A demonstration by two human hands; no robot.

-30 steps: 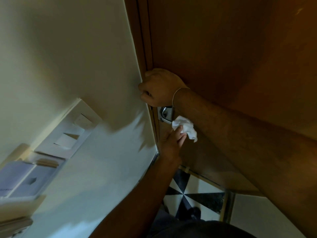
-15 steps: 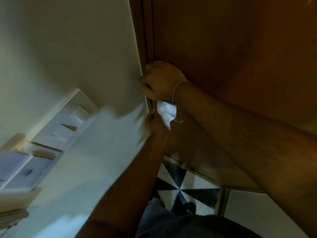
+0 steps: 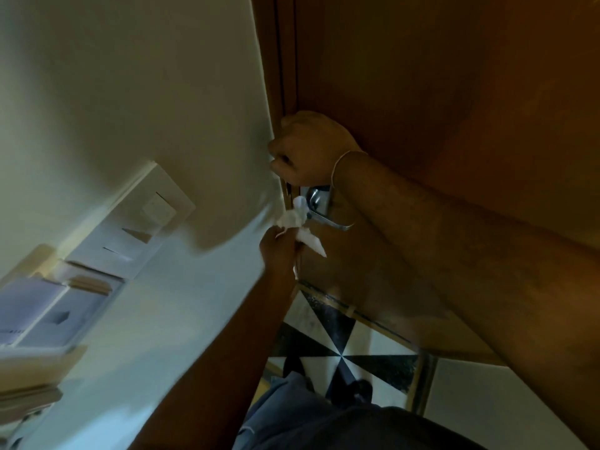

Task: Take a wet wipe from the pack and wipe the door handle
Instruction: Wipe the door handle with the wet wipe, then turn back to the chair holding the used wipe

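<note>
Filling the upper right of the view, the brown wooden door (image 3: 438, 76) stands beside its darker frame, which meets the cream painted wall (image 3: 130, 92) on the left. Below the door, a floor of black-and-white triangular tiles (image 3: 344, 345) shows between the two arms.

Right forearm enters from the right edge and crosses up and left over the door face. Left forearm rises from the bottom centre toward the door's edge.

White rectangular switch plate (image 3: 159, 212) is fixed to the wall, well apart from the door; the items below it are too blurred to identify.

Right hand (image 3: 308, 147) sits at the door's edge, just above the handle. Its fingers (image 3: 276, 149) are curled tightly round that edge, back of the hand toward the camera. A thin pale bracelet (image 3: 341, 160) circles the wrist.

Left hand (image 3: 279, 251) is directly below the handle. Its fingers are closed round the crumpled white wet wipe (image 3: 292, 219), which is bunched above the hand, with one loose corner hanging to the right.

Silver metal lever door handle (image 3: 328, 217) projects from the door between the two hands, partly covered by the right wrist. The wipe's upper end lies against the handle's inner end, next to the door's edge; slight blur leaves the exact contact uncertain.
</note>
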